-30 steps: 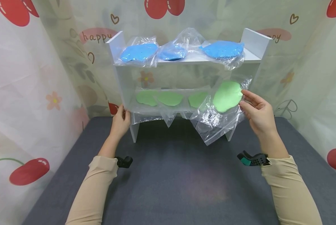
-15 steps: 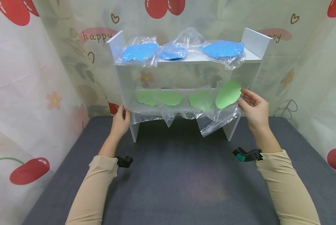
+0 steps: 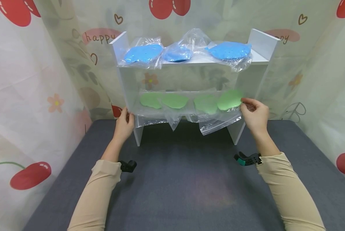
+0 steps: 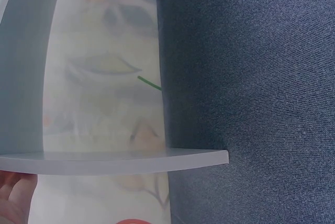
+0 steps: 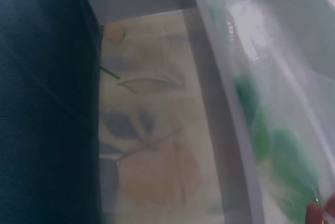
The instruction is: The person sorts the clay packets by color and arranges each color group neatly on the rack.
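I see flat green clay pieces in clear plastic bags (image 3: pixel 229 100), blue clay pieces in clear bags (image 3: pixel 143 53), a white two-tier shelf (image 3: pixel 259 59), dark grey-blue fabric tabletop (image 3: pixel 178 179), red-cherry-patterned sheer curtain (image 3: pixel 30 96), beige sleeves (image 3: pixel 94 195)

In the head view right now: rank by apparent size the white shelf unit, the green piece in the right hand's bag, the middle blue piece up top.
1. white shelf unit, by far the largest.
2. green piece in the bag pinched by the right hand.
3. middle blue piece, slightly smaller; it sits farther from the camera, so ranks 2 and 3 are unsure.

walls: cherry-and-flower print curtain (image 3: pixel 30 80) | surface: dark grey fabric tabletop (image 3: pixel 184 186) | light: soft, even
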The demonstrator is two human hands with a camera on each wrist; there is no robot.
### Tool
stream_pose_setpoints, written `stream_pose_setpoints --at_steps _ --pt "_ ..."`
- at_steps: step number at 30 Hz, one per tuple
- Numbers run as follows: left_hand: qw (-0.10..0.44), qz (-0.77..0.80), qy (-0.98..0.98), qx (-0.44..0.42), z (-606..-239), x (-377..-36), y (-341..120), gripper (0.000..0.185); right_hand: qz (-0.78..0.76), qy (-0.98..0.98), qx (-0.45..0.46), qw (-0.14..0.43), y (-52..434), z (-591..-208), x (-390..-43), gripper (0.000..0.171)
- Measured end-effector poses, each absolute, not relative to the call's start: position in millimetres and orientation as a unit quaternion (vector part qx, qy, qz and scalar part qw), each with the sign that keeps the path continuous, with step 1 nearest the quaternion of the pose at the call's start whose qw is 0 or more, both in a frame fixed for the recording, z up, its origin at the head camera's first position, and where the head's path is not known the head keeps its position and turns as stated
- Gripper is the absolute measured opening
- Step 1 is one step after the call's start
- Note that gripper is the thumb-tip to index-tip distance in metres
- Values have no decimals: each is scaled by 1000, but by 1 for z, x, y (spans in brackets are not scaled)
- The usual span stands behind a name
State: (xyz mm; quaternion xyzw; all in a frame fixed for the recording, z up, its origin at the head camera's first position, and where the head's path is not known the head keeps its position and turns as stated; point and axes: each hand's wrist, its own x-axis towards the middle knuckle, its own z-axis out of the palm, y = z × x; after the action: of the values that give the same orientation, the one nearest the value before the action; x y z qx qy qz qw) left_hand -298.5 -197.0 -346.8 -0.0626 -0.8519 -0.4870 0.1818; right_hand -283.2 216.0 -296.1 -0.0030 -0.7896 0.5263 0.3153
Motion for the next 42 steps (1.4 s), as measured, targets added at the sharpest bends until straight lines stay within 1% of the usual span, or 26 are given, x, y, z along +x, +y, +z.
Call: stream_pose_setpoints --at_steps 3,7,10,13,16,21,25,29,35,42 --pt "181 -488 -851 -63 -347 -298 -197 45 511 -805 -9 302 215 -300 -282 31" --pt "180 -485 -853 -63 -347 -298 -197 46 467 -848 -6 252 217 -303 -277 46" --pt "183 -483 -854 -63 -347 -297 -197 46 428 -875 10 228 218 -305 -275 54" --pt "188 -482 -854 -63 -348 -298 -198 45 409 -881 16 236 217 -308 -275 54" --pt "193 -482 -852 -63 -348 -298 -198 45 402 -879 17 255 215 -313 -277 52" --pt "197 -484 -850 -61 -350 -300 -197 45 386 -872 16 301 211 -319 -282 42" --pt "195 -486 -850 -61 -349 -300 -197 44 368 -872 3 323 210 -322 -285 34" --pt "191 -487 -850 -60 -348 -299 -197 44 350 -878 -10 327 210 -322 -287 31" --pt "190 -486 -851 -58 -347 -298 -197 44 334 -886 -30 319 210 -319 -289 31" --pt "190 -485 -852 -59 -347 -298 -197 45 341 -884 -27 319 212 -318 -288 31"
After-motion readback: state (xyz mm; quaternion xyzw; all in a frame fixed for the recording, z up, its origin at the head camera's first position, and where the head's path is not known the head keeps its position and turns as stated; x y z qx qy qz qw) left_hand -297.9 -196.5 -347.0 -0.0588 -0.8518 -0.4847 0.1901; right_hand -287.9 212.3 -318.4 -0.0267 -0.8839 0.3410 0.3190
